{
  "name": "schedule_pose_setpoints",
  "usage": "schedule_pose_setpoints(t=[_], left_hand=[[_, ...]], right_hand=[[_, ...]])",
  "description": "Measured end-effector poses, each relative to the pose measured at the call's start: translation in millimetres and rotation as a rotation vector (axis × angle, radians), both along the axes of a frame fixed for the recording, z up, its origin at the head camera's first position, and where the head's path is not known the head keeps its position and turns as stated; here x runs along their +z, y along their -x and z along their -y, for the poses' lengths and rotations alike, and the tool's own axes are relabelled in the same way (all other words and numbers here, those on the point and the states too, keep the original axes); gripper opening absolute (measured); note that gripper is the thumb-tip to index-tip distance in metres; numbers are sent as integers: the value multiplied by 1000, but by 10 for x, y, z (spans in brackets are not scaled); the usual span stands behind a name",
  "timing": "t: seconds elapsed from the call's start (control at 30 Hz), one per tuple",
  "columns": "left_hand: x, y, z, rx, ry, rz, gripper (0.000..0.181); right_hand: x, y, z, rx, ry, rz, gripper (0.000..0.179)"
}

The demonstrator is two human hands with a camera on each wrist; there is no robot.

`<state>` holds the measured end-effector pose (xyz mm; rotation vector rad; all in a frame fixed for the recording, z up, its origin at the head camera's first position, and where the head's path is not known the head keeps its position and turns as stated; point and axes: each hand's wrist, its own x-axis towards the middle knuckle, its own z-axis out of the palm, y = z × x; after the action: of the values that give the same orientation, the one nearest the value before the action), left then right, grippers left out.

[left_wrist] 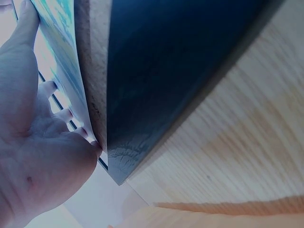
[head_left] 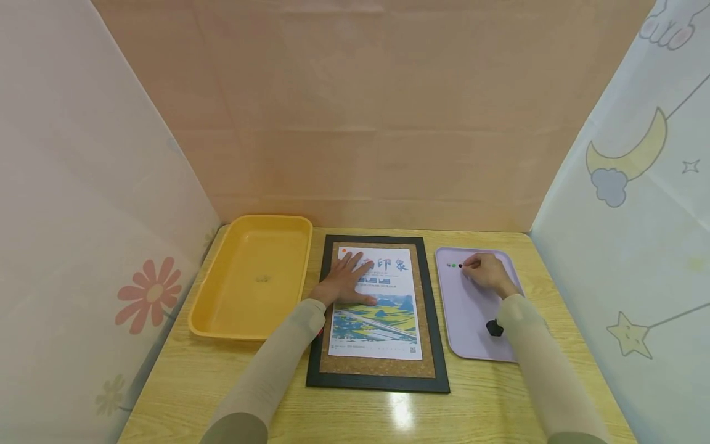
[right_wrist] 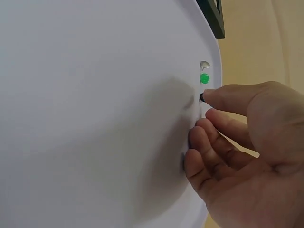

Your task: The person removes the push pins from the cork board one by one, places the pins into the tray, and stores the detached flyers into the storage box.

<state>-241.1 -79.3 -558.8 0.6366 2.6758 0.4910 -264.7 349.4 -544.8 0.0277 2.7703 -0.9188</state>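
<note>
My left hand [head_left: 346, 282] lies with spread, straight fingers on a printed poster [head_left: 383, 333], which rests on a black-framed cork board [head_left: 383, 367]. A small red-orange dot [head_left: 344, 250] shows at the poster's upper left corner. Over a pale purple tray [head_left: 471, 342], my right hand [head_left: 485, 271] reaches down to a row of small pins. In the right wrist view, its thumb tip meets a dark pin [right_wrist: 202, 97], while the index fingertip stands apart from the thumb. A green pin [right_wrist: 204, 78] and a clear pin [right_wrist: 204, 65] lie beside it.
A yellow tray [head_left: 252, 333] stands left of the board on the wooden table [head_left: 288, 407]. A lumpy black object [head_left: 494, 328] lies in the purple tray near my right forearm. Something red peeks out beside the board's left edge. Cloth walls rise behind and at both sides.
</note>
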Motion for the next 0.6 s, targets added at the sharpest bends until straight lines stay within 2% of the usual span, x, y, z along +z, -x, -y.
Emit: schedule_pose_setpoints(t=[0.23,0.47,0.5,0.6], left_hand=[[-123,92,2,4,-12,39,118],[-195,142,10,1,-16,37,120],[-195,143,9,2,-12,38,120],[-95,79,-2,-1,5,29,117]], right_hand=[[61,-103,-29,125,-82,-106,45],[156,-220,109,170,-69,-191,54],[160,-231,136,175,-60,-201,56],[179,-275,243,188,-35,-216,60]])
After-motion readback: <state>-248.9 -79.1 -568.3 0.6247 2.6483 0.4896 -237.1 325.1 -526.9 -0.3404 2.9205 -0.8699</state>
